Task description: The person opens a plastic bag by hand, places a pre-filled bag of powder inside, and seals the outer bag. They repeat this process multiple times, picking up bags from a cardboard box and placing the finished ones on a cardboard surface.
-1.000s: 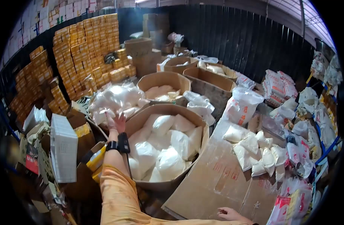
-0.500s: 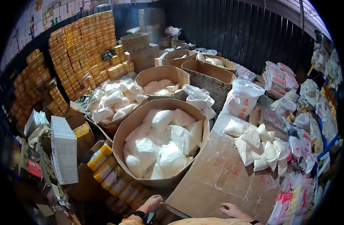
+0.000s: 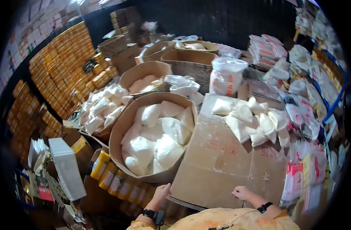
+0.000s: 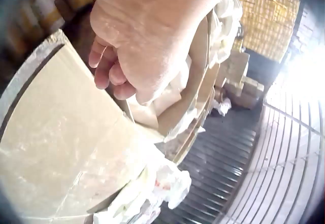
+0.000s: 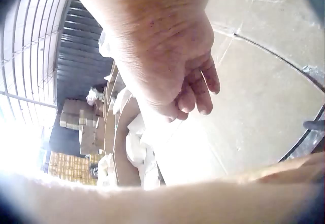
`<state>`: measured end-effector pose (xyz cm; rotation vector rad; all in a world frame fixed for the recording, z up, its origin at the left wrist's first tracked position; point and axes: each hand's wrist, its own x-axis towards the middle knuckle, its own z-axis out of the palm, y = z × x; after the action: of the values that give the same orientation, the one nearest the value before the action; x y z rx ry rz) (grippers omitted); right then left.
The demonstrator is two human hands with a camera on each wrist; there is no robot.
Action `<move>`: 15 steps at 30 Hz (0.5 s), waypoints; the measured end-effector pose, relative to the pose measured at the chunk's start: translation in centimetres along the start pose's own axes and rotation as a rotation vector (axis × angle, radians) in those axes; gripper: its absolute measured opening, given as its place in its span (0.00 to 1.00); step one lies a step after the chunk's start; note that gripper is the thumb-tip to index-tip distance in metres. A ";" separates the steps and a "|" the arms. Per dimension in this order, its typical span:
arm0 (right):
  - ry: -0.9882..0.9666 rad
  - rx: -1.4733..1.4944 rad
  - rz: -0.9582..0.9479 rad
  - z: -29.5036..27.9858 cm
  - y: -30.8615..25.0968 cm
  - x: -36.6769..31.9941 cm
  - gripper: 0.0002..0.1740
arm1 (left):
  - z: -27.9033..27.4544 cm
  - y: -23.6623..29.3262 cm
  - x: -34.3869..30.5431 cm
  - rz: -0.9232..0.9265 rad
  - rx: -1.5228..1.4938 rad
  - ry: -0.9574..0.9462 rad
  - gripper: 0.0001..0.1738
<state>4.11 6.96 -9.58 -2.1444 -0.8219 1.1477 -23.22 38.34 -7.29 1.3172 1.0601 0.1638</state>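
**Head:** flattened cardboard sheet [image 3: 221,153] lies just right of box [image 3: 160,177]. Long axis runs from near edge away from person, far end pointing at bags [image 3: 252,122] right of box. Left hand [image 3: 162,191] at near corner, beside box wall. Right hand [image 3: 242,193] at near edge, farther right of box.

**Left wrist:** left hand [image 4: 147,36], fingers [image 4: 104,66] loosely curled, empty, just above sheet [image 4: 66,148].

**Right wrist:** right hand [image 5: 167,56], fingers [image 5: 203,89] loosely curled, empty, over sheet [image 5: 254,107]; contact: cannot tell.

I see the flattened brown cardboard sheet [image 3: 217,157] lying flat and dusty, creased, with faint red print, its left edge just beside the round carton [image 3: 119,128] and a heap of white pouches [image 3: 256,122] on its far right corner.
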 end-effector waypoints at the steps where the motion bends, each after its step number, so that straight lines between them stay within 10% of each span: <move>1: 0.051 -0.039 0.003 -0.6 0.4 -1.0 0.09 | 1.1 -0.4 0.8 0.118 0.032 -0.035 0.14; 6: 0.220 0.101 -0.014 -3.4 6.5 -6.5 0.08 | 10.5 12.4 -7.8 0.495 -0.237 -0.333 0.13; 7: 0.239 0.067 -0.003 -4.1 7.6 -7.9 0.08 | 13.2 15.8 -9.9 1.013 -0.362 -0.704 0.20; 12: 0.364 0.035 -0.030 -7.8 15.0 -14.4 0.10 | 24.2 26.9 -22.7 1.508 -0.149 -1.516 0.17; 15: 0.395 0.005 0.062 -11.1 17.3 -18.4 0.11 | 29.0 25.8 -26.9 1.515 -0.162 -1.285 0.13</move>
<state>9.80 -19.97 -7.33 -2.3000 -0.5756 0.7140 -6.02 8.77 25.31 1.4096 -1.1085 0.4106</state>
